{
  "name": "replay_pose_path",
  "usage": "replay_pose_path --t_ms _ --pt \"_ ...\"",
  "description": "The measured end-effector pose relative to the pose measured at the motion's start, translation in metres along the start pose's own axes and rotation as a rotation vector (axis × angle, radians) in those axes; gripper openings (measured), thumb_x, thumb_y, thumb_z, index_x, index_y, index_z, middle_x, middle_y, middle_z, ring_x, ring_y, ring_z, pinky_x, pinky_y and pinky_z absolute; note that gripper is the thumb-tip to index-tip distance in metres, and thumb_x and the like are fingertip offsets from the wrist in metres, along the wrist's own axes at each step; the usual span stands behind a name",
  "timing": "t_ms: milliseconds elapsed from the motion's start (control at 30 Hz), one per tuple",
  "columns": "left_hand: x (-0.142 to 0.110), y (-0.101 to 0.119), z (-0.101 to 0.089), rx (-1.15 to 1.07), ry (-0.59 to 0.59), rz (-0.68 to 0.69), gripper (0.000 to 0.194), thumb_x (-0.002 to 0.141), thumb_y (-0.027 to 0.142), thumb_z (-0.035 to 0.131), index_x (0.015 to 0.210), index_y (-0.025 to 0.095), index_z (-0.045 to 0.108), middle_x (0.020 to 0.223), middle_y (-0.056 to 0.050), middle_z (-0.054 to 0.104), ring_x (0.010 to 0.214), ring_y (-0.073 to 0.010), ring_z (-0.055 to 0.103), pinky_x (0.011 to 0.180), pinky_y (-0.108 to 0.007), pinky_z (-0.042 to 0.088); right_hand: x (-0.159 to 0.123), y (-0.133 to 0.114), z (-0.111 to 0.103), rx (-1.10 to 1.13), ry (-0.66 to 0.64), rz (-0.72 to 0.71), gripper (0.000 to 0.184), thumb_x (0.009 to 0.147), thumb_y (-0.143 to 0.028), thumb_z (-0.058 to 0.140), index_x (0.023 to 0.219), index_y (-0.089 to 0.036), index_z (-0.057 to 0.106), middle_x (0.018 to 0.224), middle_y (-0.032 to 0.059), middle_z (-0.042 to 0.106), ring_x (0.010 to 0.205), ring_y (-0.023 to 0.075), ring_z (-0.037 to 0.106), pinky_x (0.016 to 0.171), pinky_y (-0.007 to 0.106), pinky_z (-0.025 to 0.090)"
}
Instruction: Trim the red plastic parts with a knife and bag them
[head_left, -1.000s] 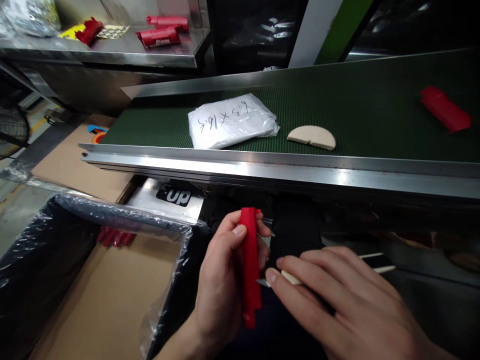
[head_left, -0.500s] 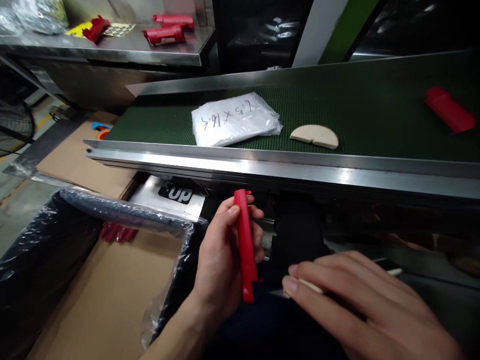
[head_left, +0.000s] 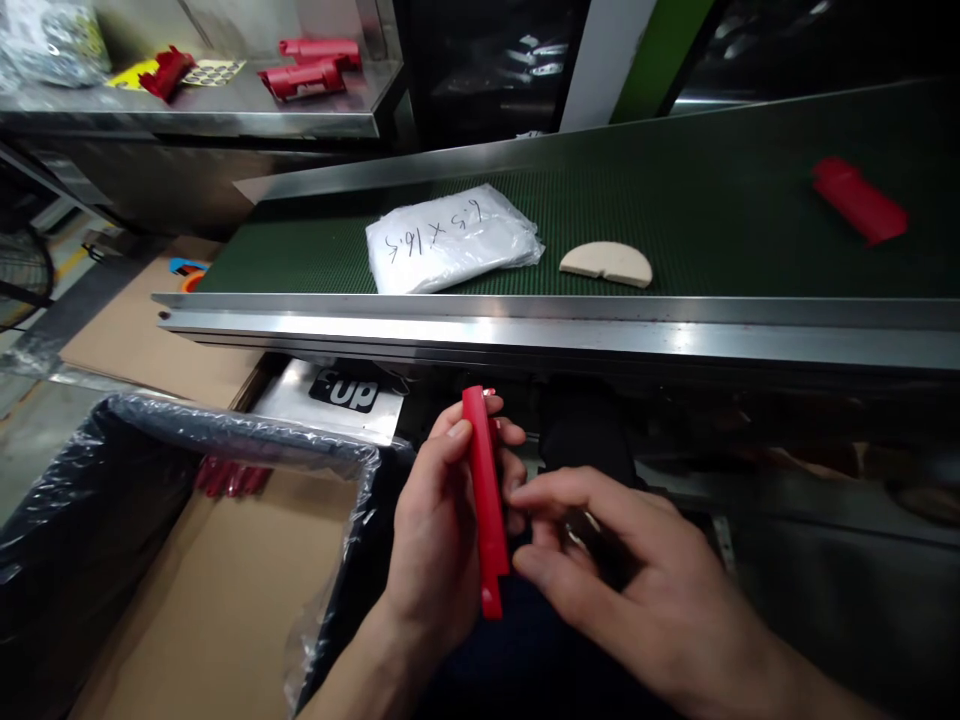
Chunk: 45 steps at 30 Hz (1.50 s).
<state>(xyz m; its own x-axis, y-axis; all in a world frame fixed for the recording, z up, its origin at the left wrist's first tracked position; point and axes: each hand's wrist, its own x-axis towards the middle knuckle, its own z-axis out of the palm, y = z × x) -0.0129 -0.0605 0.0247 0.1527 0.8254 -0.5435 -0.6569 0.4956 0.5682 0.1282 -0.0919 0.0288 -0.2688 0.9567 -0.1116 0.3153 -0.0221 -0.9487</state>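
Gripping the red part, aligned 12-to-6 o'clock, is the left hand; the right hand sits at 4 o'clock, fingertips parted, contents unclear.

Item in right hand mostly hidden; fan cut off.

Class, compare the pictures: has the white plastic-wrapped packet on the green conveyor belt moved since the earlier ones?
No. Judged against the near metal rail, the white plastic-wrapped packet lies in the same place; only the camera's view has shifted.
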Motion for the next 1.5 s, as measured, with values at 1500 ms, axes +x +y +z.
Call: replay_pose_path --t_ms 1500 --pt "-0.008 -0.029 -0.009 0.205 -0.167 -0.061 0.021 0.082 0.020 0.059 0.103 0.020 0.058 0.084 -0.001 0.056 0.060 -0.0089 0.045 0.046 -0.016 0.039 0.033 0.020 -0.022 -0.118 0.212 -0.115 0.012 0.095 -0.025 0.054 0.088 -0.020 0.063 0.084 -0.0009 0.062 0.076 0.0110 0.060 0.068 0.022 0.048"
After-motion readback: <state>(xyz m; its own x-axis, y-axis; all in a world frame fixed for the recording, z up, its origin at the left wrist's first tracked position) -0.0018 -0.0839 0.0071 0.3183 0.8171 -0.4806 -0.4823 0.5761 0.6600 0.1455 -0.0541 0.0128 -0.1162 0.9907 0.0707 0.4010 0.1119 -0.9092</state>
